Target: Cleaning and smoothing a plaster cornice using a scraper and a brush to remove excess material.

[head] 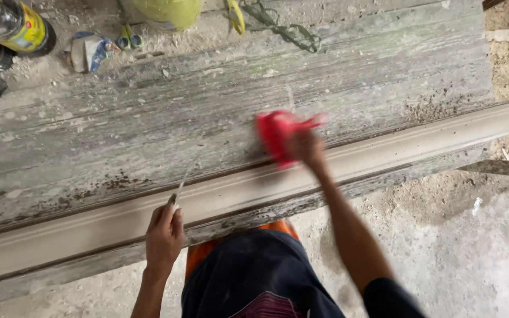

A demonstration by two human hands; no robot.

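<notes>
1. Two bottles [7, 29] stand far left on the one worn bench [148, 118].
2. My left hand [163, 235] pinches one thin blade [181, 188] against the single grey moulding [384, 153].
3. My right hand [307, 147], fingers closed, grips one red cloth [278, 132] just above the moulding.

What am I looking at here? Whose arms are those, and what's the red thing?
The one picture comes from a camera worn on a person's head, looking down, so the arms are that person's own. The right hand has a grip on a red cloth or bag, blurred, over a long grey moulded strip. The left hand holds a thin flat tool against that strip. The strip lies along the edge of a worn wooden bench. At the far side sit bottles with yellow labels, a yellow-green container and some tangled cord.
</notes>
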